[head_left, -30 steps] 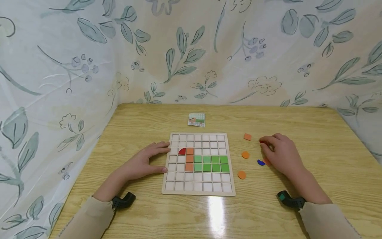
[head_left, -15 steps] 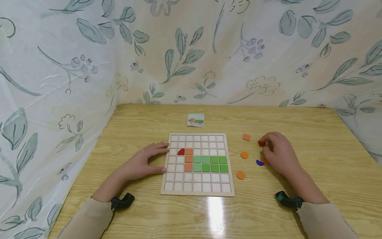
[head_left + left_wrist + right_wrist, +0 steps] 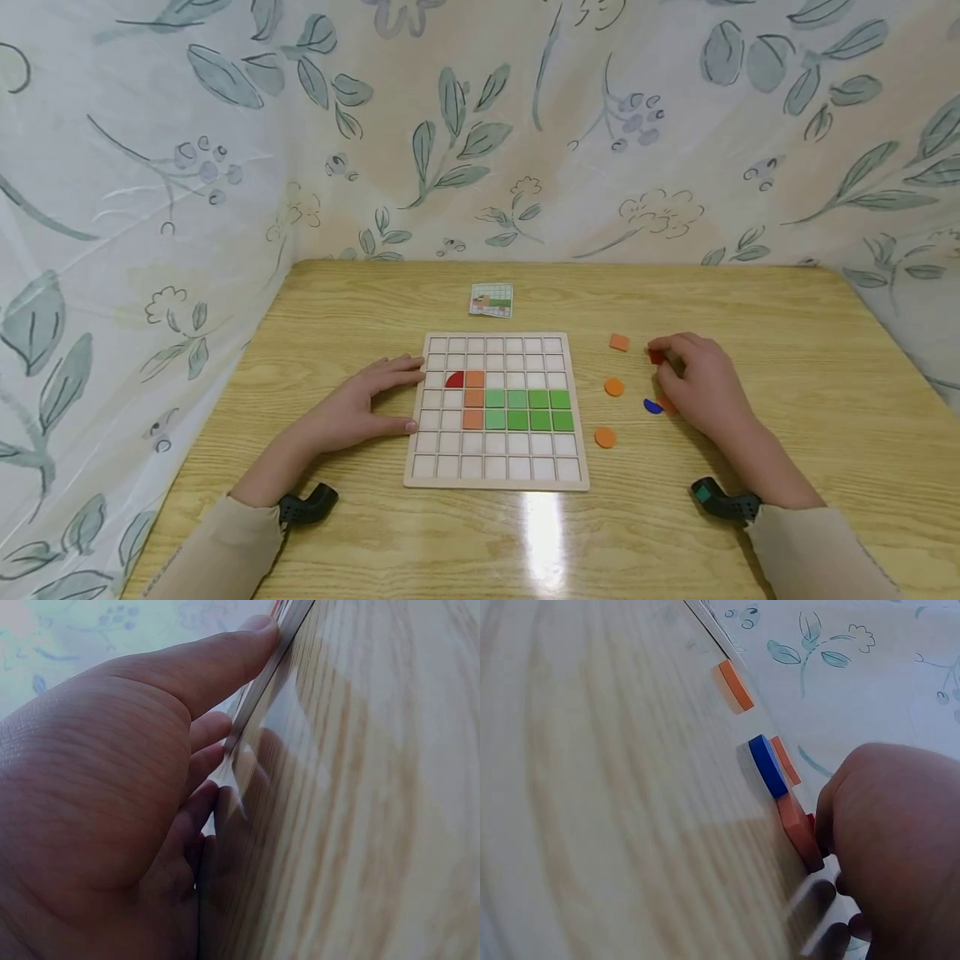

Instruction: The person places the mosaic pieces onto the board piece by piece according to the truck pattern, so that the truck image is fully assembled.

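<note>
A wooden grid board (image 3: 497, 483) holds a red quarter-round tile (image 3: 455, 381), a column of orange square tiles (image 3: 474, 398) and two rows of green tiles (image 3: 539, 400). My left hand (image 3: 348, 408) lies at the board's left edge, fingers and thumb spread and touching the rim. Over on the right, my right hand (image 3: 705, 383) has its index finger and thumb at a small red tile (image 3: 656, 357), pinching it low over the table; the fingers partly hide it. Just below that hand lie a blue half-round tile (image 3: 652, 406) and a partly covered orange tile (image 3: 667, 404).
Two orange round tiles (image 3: 614, 387) and an orange square tile (image 3: 618, 342) lie between the board and my right hand. Behind the board is a small printed card (image 3: 491, 301) with a coloured grid picture. A patterned cloth (image 3: 480, 167) hangs at the table's back edge.
The right-hand fingers have shifted slightly around the red tile, and more of it shows than a second ago. My left hand and the board keep their places.
</note>
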`<state>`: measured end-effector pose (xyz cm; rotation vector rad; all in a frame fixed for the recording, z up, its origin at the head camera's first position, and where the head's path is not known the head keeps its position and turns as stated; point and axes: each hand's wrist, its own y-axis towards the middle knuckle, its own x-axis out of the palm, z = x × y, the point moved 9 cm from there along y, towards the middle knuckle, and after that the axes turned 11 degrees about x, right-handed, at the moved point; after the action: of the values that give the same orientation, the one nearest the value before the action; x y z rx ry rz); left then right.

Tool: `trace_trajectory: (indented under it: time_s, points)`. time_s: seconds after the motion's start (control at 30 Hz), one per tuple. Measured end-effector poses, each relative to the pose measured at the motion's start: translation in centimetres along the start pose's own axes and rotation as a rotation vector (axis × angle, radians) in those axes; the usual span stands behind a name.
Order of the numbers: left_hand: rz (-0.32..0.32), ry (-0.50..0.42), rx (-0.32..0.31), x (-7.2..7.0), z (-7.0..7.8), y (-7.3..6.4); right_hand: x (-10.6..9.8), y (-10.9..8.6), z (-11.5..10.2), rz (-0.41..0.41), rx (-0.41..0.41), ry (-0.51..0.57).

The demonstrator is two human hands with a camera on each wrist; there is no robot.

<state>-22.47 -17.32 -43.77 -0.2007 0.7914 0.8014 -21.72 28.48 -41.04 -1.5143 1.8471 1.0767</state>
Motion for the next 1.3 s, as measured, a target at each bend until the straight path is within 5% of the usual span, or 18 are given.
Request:
trace_trajectory:
  time_s: [0.2, 0.8, 1.3]
  points:
    - [-0.004, 0.000, -0.003, 0.0, -0.1, 0.0, -0.1, 0.0, 0.1, 0.030, 0.045, -0.053]
    - [-0.006, -0.010, -0.008, 0.1, -0.2, 0.0, -0.1, 0.0, -0.5, 0.044, 0.002, -0.026]
    - [-0.002, 0.010, -0.006, 0.1, -0.3, -0.1, 2.0, -0.5, -5.2, 0.043, -0.094, 0.062]
